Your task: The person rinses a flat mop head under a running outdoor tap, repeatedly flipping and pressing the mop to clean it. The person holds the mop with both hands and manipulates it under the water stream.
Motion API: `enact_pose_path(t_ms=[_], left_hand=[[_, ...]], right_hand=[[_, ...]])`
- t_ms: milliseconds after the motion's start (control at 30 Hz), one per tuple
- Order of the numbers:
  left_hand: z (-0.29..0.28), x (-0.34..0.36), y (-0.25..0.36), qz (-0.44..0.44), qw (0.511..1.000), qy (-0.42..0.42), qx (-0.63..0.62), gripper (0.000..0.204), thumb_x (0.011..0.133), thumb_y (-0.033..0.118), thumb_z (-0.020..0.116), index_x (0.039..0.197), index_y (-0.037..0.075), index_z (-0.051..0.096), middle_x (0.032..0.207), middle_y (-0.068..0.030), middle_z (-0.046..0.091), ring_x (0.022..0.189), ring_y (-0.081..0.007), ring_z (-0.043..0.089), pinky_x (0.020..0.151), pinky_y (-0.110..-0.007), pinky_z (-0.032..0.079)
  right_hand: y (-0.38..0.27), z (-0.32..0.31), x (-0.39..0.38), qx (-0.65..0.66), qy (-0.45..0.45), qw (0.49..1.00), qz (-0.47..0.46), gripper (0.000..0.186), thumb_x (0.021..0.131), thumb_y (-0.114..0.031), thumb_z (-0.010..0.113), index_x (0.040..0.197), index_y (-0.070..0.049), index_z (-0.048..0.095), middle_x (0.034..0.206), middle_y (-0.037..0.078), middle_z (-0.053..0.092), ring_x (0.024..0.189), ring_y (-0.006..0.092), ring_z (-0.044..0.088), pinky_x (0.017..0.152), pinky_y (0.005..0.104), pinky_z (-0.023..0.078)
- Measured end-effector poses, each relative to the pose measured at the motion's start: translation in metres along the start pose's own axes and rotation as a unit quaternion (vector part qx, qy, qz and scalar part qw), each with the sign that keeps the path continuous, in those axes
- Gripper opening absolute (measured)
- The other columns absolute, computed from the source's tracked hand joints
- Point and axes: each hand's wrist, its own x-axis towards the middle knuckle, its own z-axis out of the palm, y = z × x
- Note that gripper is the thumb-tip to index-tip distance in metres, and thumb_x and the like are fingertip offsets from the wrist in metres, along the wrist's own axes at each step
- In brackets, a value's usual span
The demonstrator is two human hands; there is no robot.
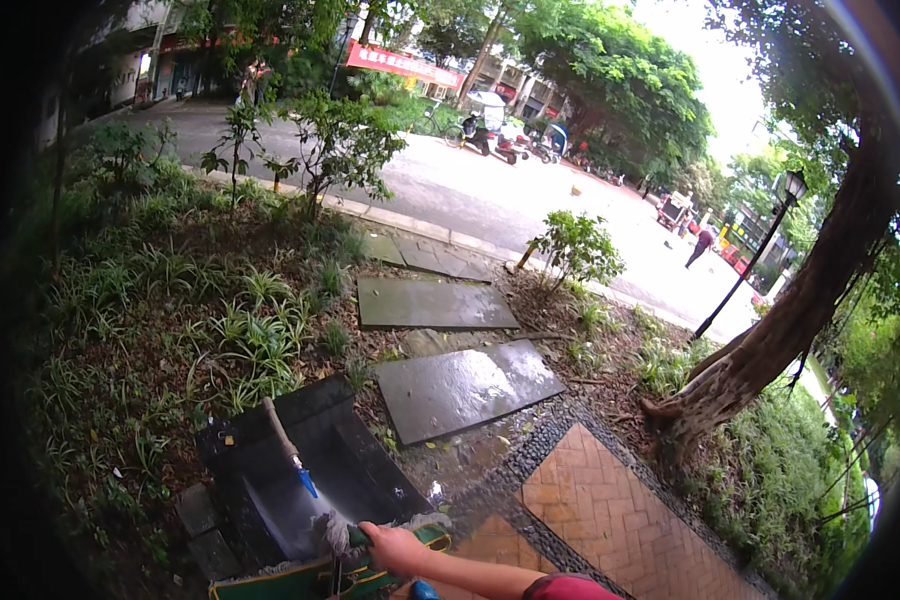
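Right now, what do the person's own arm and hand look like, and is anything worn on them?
Only one arm shows, entering from the lower edge. Its hand is bare, with no glove, ring or watch visible. The forearm is bare too; a dark red sleeve edge sits near the elbow. Which arm it is cannot be told.

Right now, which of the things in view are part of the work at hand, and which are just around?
In use: the right hand gripping the green mop wringer, the mop leaning in the dark basin.

Just around: wet stone slabs, brick paving, tree trunk, lamp post, parked scooters.
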Motion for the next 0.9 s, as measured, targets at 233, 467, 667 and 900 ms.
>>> enact_pose_path(t_ms=[233, 467, 667, 900], left_hand=[[-0.006, -0.003, -0.004, 0.013, 0.992, -0.059, -0.110, 0.032, 0.073, 0.024, 0.047, 0.048, 0.004, 0.053, 0.041, -0.0058, 0.049, 0.039, -0.0156, 0.047, 0.040, -0.028, 0.036], [-0.008, -0.005, -0.006, -0.112, 0.943, -0.005, -0.312, 0.017, 0.069, 0.011, 0.054, 0.055, 0.001, 0.049, 0.047, -0.0079, 0.047, 0.036, -0.0141, 0.044, 0.033, -0.026, 0.037], [-0.003, 0.001, 0.004, -0.128, 0.952, 0.006, -0.278, 0.016, 0.068, 0.010, 0.054, 0.057, 0.000, 0.048, 0.050, -0.0076, 0.048, 0.038, -0.0142, 0.045, 0.034, -0.026, 0.038], [0.005, -0.015, 0.024, -0.119, 0.948, -0.039, -0.294, 0.013, 0.068, 0.009, 0.055, 0.063, 0.000, 0.047, 0.052, -0.0057, 0.047, 0.037, -0.0117, 0.044, 0.032, -0.023, 0.036]], right_hand=[[-0.008, -0.016, -0.020, 0.116, 0.004, 0.985, 0.128, 0.040, 0.069, -0.013, 0.052, 0.108, -0.012, 0.045, 0.082, 0.019, 0.056, 0.072, 0.0341, 0.056, 0.060, 0.0378, 0.046], [0.026, 0.029, -0.031, 0.068, 0.178, 0.981, 0.035, 0.035, 0.067, -0.005, 0.048, 0.102, -0.003, 0.048, 0.074, 0.023, 0.055, 0.070, 0.0382, 0.054, 0.061, 0.0391, 0.043], [0.060, 0.036, -0.028, 0.138, 0.254, 0.955, 0.058, 0.027, 0.069, 0.000, 0.045, 0.096, 0.002, 0.050, 0.076, 0.019, 0.056, 0.070, 0.0278, 0.056, 0.064, 0.0335, 0.041], [0.107, -0.001, -0.051, 0.293, 0.322, 0.892, 0.120, 0.024, 0.073, -0.001, 0.040, 0.094, 0.004, 0.050, 0.067, 0.002, 0.048, 0.056, 0.0078, 0.039, 0.051, 0.0209, 0.034]])
